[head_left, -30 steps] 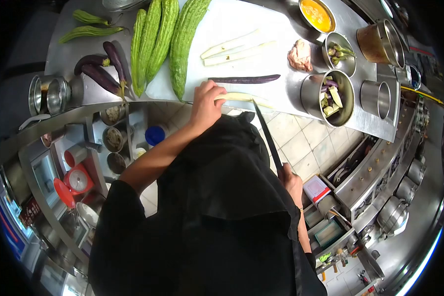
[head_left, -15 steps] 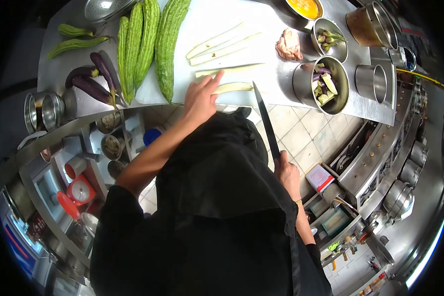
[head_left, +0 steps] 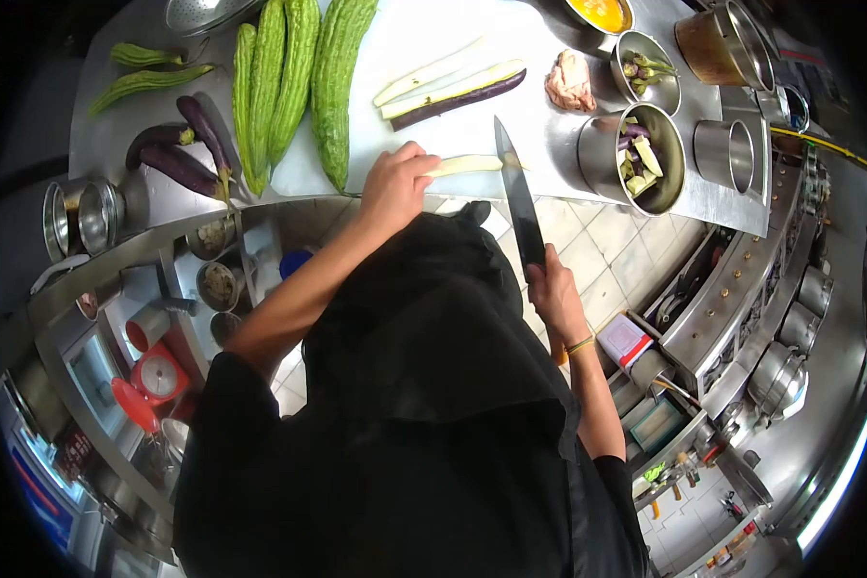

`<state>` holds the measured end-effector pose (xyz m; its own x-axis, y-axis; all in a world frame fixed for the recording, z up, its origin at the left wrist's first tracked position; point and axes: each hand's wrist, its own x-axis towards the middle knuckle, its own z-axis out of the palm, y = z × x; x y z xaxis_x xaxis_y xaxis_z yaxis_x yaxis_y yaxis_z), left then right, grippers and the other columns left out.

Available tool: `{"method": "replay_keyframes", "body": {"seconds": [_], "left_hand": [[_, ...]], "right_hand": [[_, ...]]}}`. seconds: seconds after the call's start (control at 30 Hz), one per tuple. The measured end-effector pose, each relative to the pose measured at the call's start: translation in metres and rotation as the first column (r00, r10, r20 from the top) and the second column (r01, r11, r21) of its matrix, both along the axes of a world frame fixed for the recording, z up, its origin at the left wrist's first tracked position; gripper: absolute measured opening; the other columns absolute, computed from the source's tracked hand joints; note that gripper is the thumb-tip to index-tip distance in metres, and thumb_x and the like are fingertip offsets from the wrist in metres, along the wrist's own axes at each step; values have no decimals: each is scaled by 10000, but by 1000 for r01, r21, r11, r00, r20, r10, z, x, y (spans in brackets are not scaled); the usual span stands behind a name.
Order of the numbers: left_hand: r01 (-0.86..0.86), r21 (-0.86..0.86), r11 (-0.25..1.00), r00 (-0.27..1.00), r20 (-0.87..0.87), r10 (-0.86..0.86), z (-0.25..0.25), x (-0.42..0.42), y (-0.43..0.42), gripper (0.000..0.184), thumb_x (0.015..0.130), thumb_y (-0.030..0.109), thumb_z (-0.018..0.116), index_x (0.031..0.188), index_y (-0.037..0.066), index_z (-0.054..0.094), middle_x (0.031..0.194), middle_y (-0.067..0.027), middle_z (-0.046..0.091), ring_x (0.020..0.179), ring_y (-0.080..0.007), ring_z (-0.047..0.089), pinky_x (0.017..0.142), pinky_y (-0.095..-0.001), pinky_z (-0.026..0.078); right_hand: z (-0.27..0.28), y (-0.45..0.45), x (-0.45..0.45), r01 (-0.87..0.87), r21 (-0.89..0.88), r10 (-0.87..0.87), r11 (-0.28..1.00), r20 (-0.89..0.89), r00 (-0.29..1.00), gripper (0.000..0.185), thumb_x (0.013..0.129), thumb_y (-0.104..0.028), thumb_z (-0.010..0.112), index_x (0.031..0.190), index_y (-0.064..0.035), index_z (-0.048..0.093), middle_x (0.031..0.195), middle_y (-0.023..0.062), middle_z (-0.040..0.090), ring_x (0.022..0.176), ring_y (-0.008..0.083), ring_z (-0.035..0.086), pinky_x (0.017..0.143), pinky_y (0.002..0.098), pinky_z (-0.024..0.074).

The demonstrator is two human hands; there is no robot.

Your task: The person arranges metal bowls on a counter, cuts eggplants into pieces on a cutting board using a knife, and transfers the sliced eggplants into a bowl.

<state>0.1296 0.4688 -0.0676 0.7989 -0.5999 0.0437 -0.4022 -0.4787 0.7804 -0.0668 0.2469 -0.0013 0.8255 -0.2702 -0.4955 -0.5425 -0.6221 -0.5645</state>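
My left hand (head_left: pixel 396 189) is closed on the left end of a pale eggplant strip (head_left: pixel 469 166) near the front edge of the white cutting board (head_left: pixel 491 29). My right hand (head_left: pixel 553 289) grips a large knife (head_left: pixel 520 197), whose blade points away from me and crosses the strip's right end. Farther back on the board lie pale eggplant strips (head_left: pixel 453 89), and a purple-skinned piece (head_left: pixel 462 99) rests against them. Large green ridged gourds (head_left: pixel 332 96) lie at the board's left side.
Whole eggplants (head_left: pixel 175 166) and small green gourds (head_left: pixel 154 77) lie on the left. To the right are a pot of eggplant pieces (head_left: pixel 615 159), a pinkish lump (head_left: pixel 570 81), a bowl of stems (head_left: pixel 657 96), a bowl of orange liquid (head_left: pixel 602 12) and an empty pot (head_left: pixel 722 156).
The purple-skinned piece has moved back beside the pale strips, turned skin side showing. My left hand has closed on the near strip, and the knife has shifted over its right end.
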Motion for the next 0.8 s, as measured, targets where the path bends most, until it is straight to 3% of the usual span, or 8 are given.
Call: {"method": "replay_keyframes", "body": {"seconds": [0.03,0.1,0.27,0.4,0.47,0.57,0.63,0.8], "left_hand": [[-44,-39,998,999,-10,44,-3,1,0,327,761,-57,676,1070,48,689,970,-106,634,858,-342,593,756,-404,493],[-96,-75,993,995,-22,95,-3,2,1,294,756,-57,688,1035,34,685,969,-112,631,865,-340,597,748,-398,504],[-115,-125,985,993,-54,109,-3,-1,3,256,750,-79,684,985,19,659,982,-108,625,890,-332,596,712,-383,529],[-95,-136,986,995,-25,92,-7,0,6,265,750,-77,685,994,20,655,1006,-105,621,907,-332,591,723,-378,527],[-92,-133,987,996,-29,89,-8,-3,7,254,749,-73,687,984,21,659,1028,-105,617,910,-336,589,742,-378,517],[-91,-161,983,996,5,93,-5,-4,14,246,747,-69,690,975,20,657,1022,-109,615,911,-338,591,759,-384,505],[-106,-176,979,994,10,109,-4,-5,19,245,745,-66,691,973,18,656,1020,-111,614,915,-339,592,767,-386,501],[-139,-200,970,988,37,149,-9,-8,17,249,734,-38,701,971,30,662,998,-103,602,897,-346,575,790,-419,488]], "right_hand": [[5,2,2,-4,-2,4,1000,8,1000,234,933,-75,554,1110,11,427,654,281,593,625,475,597,551,529,444],[20,13,-5,-99,-297,121,950,56,991,226,933,-74,556,1106,1,431,628,272,582,608,477,589,542,532,439],[53,36,-7,-222,-344,193,912,-117,974,143,922,-97,476,1044,-47,421,609,224,591,584,447,595,538,546,451],[31,38,-5,-295,-346,256,891,-154,954,161,928,-97,476,1068,-39,424,638,233,603,626,444,609,559,541,463],[4,36,2,-238,-280,245,930,-12,969,259,925,-118,552,1133,-36,420,678,271,605,690,487,597,620,567,447],[3,34,30,-212,-186,201,960,-75,977,270,921,-103,552,1143,-26,419,684,275,607,697,488,597,634,566,444],[9,34,29,-210,-132,218,969,47,975,267,919,-95,556,1139,-25,420,664,270,599,662,481,594,610,568,441],[38,47,8,-294,-340,298,893,-43,954,148,892,-66,480,1025,-60,415,619,215,592,574,438,589,533,532,453]]}}
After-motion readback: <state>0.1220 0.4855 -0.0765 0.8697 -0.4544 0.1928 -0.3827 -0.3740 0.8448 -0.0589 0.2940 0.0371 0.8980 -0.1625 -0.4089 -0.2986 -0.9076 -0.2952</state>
